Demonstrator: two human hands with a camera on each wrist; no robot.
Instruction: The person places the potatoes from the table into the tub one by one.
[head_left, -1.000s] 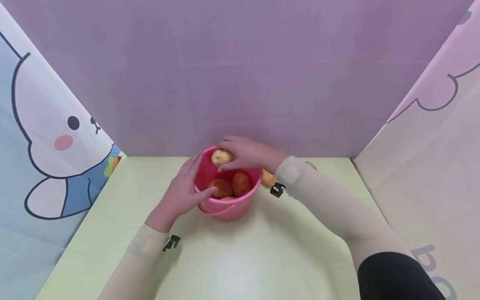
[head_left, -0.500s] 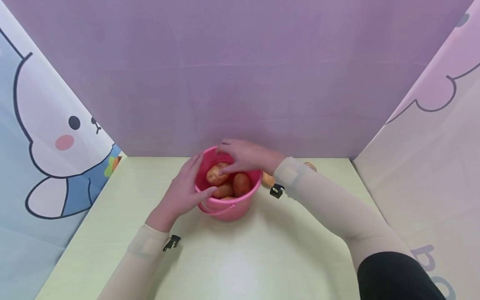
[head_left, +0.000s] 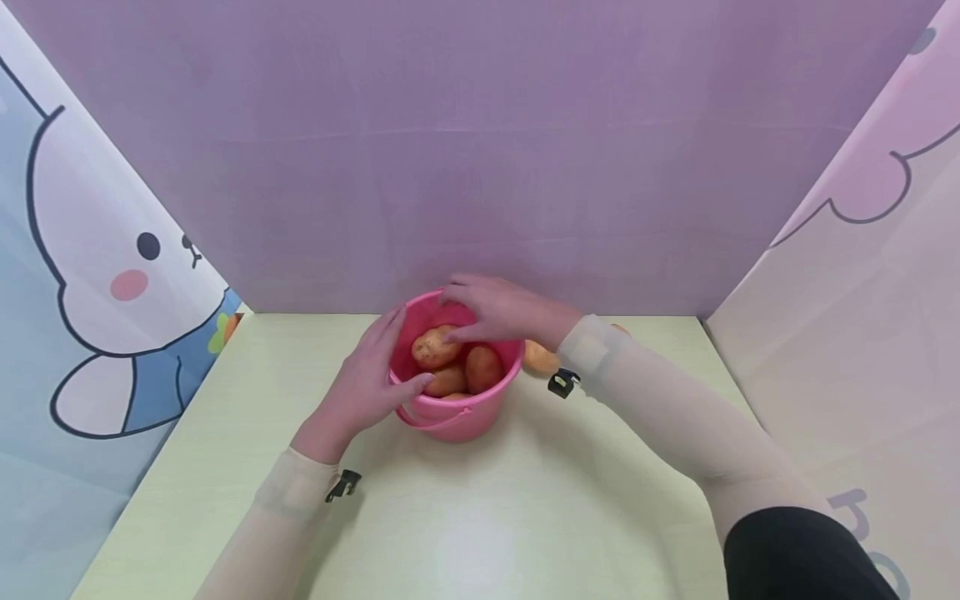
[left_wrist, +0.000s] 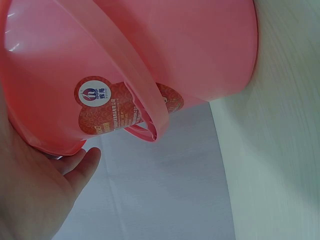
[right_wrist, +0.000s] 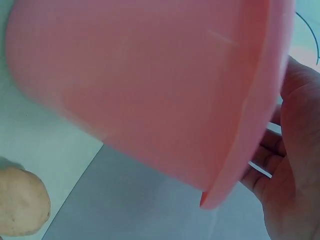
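A pink bucket (head_left: 457, 421) with a handle stands on the table near the back wall. My left hand (head_left: 367, 379) holds its left rim, thumb over the front edge and fingers along the outer side; the left wrist view shows the fingers (left_wrist: 82, 167) at the rim. Inside lie several potatoes: a pale one (head_left: 432, 348) on top, a browner one (head_left: 447, 382) under it and a reddish-brown one (head_left: 483, 368) on the right. My right hand (head_left: 502, 310) hovers over the bucket's back right rim with loose fingers, its thumb overlapping the pale potato's edge.
Right of the bucket, a potato (head_left: 540, 358) lies on the pale table (head_left: 480, 517), partly behind my right wrist. Another potato (head_left: 620, 328) barely shows behind that sleeve. A purple wall (head_left: 480, 167) rises behind, with printed panels on both sides.
The right hand lowered the pale potato into the bucket and let go of it. Since then it has drawn slightly up and right. The left hand stays at the rim.
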